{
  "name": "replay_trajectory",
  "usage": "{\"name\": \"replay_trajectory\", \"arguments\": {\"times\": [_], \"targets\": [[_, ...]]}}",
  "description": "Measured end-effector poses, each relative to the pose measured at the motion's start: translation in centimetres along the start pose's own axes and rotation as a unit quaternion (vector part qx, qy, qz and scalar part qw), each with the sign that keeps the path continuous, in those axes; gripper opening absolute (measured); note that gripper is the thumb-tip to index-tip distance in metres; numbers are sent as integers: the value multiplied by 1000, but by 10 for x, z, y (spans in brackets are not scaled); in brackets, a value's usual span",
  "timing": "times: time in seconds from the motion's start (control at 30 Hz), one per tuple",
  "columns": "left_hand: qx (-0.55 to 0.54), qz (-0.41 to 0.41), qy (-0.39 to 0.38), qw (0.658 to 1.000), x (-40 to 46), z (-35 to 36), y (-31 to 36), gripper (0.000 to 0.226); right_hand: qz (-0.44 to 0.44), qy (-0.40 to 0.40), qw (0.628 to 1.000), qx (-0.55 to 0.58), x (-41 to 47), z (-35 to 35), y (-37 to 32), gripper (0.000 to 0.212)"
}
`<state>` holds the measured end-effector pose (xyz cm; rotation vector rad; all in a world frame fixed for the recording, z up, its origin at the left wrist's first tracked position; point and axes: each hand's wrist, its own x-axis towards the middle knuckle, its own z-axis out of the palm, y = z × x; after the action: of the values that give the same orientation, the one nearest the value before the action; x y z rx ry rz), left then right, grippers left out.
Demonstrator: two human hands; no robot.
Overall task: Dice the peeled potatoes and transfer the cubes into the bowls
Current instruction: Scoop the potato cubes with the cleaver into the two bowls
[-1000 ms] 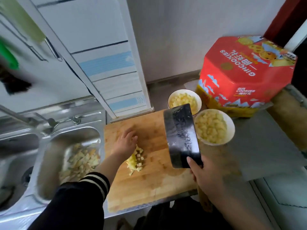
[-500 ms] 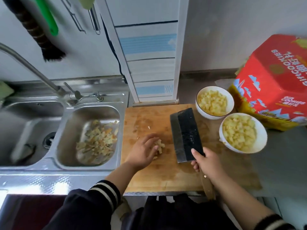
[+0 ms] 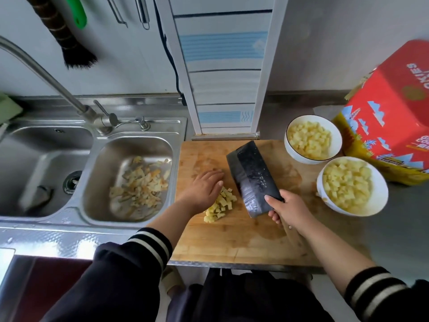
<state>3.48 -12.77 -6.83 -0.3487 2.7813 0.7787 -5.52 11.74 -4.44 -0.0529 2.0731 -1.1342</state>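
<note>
The left hand (image 3: 204,190) lay flat, fingers straight, against a pile of potato cubes (image 3: 220,205) on the wooden cutting board (image 3: 232,247), apparently to corral them toward the blade. The right hand (image 3: 289,211) was curled round the cleaver (image 3: 251,180) handle, the blade tilted beside the pile as a scoop. Two white bowls (image 3: 292,149) (image 3: 380,198), already heaped with cubes, stood just right of the board within easy reach.
</note>
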Motion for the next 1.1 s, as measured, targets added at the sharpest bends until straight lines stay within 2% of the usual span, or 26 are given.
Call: {"name": "replay_trajectory", "arguments": {"times": [0.1, 0.2, 0.27, 0.33, 0.53, 0.63, 0.8, 0.93, 1.1], "targets": [[-42, 38, 15, 998, -14, 3, 3, 56, 8, -31, 999, -27, 0, -1, -4, 19], [-150, 38, 103, 983, -32, 11, -2, 54, 19, -65, 997, -45, -2, 3, -3, 19], [-220, -17, 183, 958, -39, 17, -7, 53, 26, -85, 995, -53, -7, 6, -1, 19], [-281, -95, 227, 928, -46, 22, -9, 62, 27, -86, 994, -57, -11, 11, 3, 21], [-400, -146, 214, 879, -55, 35, 18, 61, 28, -46, 998, -33, -20, 25, 15, 27], [-430, -150, 249, 855, -48, 48, 35, 64, 33, -56, 997, -28, -23, 38, 18, 27], [-452, -151, 317, 820, -41, 63, 48, 40, 35, -62, 997, -20, -33, 63, 19, 24], [-459, -159, 329, 810, -38, 62, 51, 34, 44, -56, 997, 7, -39, 76, 21, 29], [-482, -172, 336, 790, -36, 57, 58, 35, 44, -67, 996, 35, -43, 83, 21, 25]]}}
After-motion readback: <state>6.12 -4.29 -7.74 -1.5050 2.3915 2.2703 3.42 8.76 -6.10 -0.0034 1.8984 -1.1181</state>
